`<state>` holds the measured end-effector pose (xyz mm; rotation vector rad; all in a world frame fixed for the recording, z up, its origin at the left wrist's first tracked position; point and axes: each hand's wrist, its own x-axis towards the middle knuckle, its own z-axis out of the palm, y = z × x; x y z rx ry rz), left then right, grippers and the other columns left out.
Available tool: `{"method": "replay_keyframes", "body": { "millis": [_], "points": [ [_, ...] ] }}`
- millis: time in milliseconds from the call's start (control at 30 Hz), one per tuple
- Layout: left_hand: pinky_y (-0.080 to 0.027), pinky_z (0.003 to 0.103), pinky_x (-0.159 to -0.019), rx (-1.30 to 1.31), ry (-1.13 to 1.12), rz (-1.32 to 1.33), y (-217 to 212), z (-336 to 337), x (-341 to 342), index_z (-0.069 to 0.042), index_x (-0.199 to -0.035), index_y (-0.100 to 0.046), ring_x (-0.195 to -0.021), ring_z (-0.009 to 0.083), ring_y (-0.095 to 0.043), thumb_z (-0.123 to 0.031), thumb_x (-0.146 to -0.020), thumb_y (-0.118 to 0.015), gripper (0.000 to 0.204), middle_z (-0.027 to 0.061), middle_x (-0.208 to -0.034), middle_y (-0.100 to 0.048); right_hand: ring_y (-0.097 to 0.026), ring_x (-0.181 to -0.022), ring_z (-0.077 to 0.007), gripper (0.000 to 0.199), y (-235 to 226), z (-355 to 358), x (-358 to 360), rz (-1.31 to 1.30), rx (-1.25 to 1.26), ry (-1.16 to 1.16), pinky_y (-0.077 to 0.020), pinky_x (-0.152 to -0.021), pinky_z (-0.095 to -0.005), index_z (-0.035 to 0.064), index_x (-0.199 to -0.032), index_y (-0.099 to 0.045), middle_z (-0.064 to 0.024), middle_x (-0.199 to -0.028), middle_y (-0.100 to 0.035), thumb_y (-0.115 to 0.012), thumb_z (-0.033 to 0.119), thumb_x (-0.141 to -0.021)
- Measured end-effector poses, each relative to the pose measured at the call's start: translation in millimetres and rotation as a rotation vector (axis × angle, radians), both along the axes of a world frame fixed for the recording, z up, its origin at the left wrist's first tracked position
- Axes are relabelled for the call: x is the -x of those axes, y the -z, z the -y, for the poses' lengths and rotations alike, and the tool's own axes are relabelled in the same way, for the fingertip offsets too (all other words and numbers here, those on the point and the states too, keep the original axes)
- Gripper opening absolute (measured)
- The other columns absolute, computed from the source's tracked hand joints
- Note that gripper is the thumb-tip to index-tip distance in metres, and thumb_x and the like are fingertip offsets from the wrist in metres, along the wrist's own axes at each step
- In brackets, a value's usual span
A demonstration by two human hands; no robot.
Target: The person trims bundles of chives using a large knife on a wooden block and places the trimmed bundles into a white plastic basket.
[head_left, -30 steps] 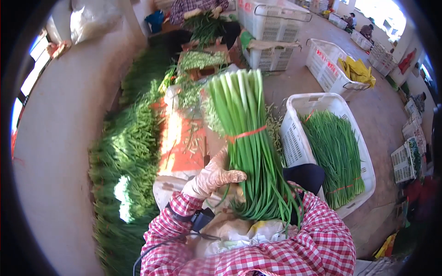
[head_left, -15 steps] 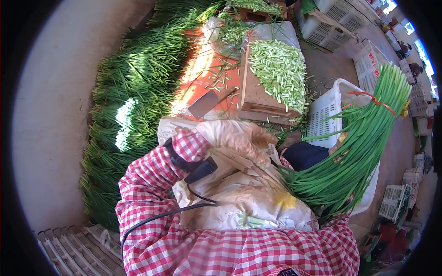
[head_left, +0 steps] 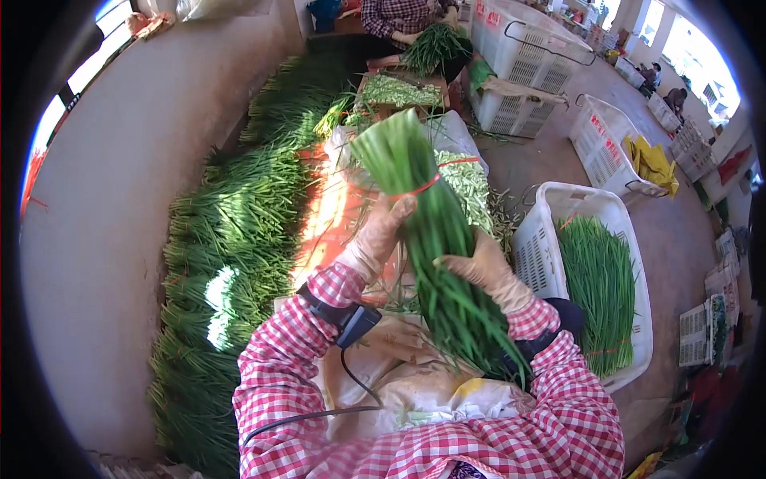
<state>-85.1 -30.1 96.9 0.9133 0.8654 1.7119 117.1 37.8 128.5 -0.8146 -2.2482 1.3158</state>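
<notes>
Gloved hands (head_left: 435, 251), chive bundle (head_left: 435, 247), white crate (head_left: 535, 255)

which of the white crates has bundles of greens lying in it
The white crate just right of the right hand, nearest the person: green stalks lie lengthwise in it. The crate further back holds only yellow cloth.

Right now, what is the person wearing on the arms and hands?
Both arms are in red-and-white checked sleeves. The left hand and right hand wear thin beige gloves. A dark strap with a small black box sits on the left wrist, with a black cable trailing from it; another dark band circles the right wrist.
</notes>
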Motion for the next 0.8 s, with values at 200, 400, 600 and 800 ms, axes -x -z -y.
{"method": "replay_keyframes", "body": {
  "millis": [200,400,600,800],
  "points": [
    [-0.051,0.036,-0.084,0.134,0.014,0.355,21.3,9.0,-8.8,-0.002,-0.112,-0.055,-0.091,0.0203,-0.063,-0.026,-0.080,-0.067,0.042,0.0083,-0.101,-0.064,-0.056,-0.104,-0.0350,0.092,25.6,28.3,2.0,0.167,-0.264,0.005,-0.0432,-0.090,-0.0390,-0.0021,-0.128,-0.038,-0.0220,-0.116,-0.055,-0.070,0.059,-0.067],
    [-0.054,0.034,-0.078,0.016,-0.005,0.271,-8.1,17.1,-9.2,0.000,-0.110,-0.056,-0.082,0.0197,-0.064,-0.020,-0.080,-0.067,0.038,0.0091,-0.097,-0.065,-0.057,-0.102,-0.0352,0.096,-44.7,11.4,-33.3,0.365,-0.120,-0.099,-0.0442,-0.089,-0.0399,-0.0069,-0.132,-0.033,-0.0257,-0.116,-0.054,-0.063,0.062,-0.073],
    [-0.052,0.028,-0.069,0.174,-0.058,0.102,-55.1,-7.9,-45.2,0.002,-0.105,-0.057,-0.078,0.0164,-0.062,-0.013,-0.079,-0.071,0.033,0.0079,-0.092,-0.064,-0.056,-0.104,-0.0251,0.093,1.5,21.5,-5.8,-0.005,-0.263,0.070,-0.0437,-0.091,-0.0331,-0.0055,-0.132,-0.034,-0.0223,-0.115,-0.055,-0.080,0.040,-0.065],
    [-0.046,0.032,-0.086,0.106,0.317,-0.251,-100.1,19.7,-60.7,0.004,-0.136,-0.028,-0.106,0.0196,-0.054,-0.009,-0.084,-0.062,0.063,0.0144,-0.115,-0.057,-0.058,-0.097,-0.0168,0.064,37.9,-6.9,-31.6,-0.442,0.628,-0.101,-0.0454,-0.088,-0.0305,0.0012,-0.121,-0.049,-0.0066,-0.108,-0.060,-0.077,0.020,-0.066]
  ]
}}
